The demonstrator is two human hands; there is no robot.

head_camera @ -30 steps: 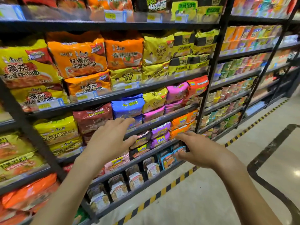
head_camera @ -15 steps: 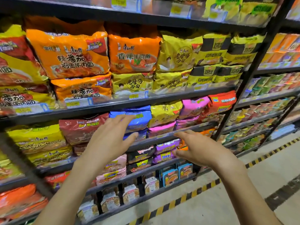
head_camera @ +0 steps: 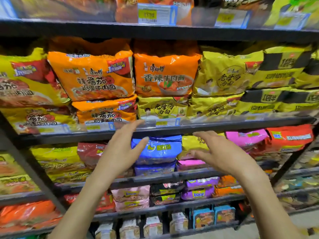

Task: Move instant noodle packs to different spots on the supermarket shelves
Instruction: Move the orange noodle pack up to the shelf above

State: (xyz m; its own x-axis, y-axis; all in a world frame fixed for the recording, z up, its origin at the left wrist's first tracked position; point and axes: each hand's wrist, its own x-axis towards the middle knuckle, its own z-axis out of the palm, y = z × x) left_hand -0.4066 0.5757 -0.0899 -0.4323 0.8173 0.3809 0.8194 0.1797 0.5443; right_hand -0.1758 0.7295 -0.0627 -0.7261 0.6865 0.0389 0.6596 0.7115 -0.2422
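Observation:
A blue noodle multipack stands on the middle shelf with a second blue pack under it. My left hand is raised just left of it, fingers spread and straight, thumb tip at the pack's upper left corner. To the right of the pack my right hand is spread in front of a yellow pack and a pink pack. Neither hand holds anything. Above, on the shelf edge, sit orange packs and yellow packs.
Black metal shelves fill the view, crammed with noodle packs in orange, yellow, red, pink and purple. Price tags hang on the shelf rails. A dark slanted upright crosses at the left. Small boxed noodles line the bottom shelf.
The view has moved closer and tilted up. Both hands have risen toward the blue pack, from the lower shelves to just under the upper shelf's edge.

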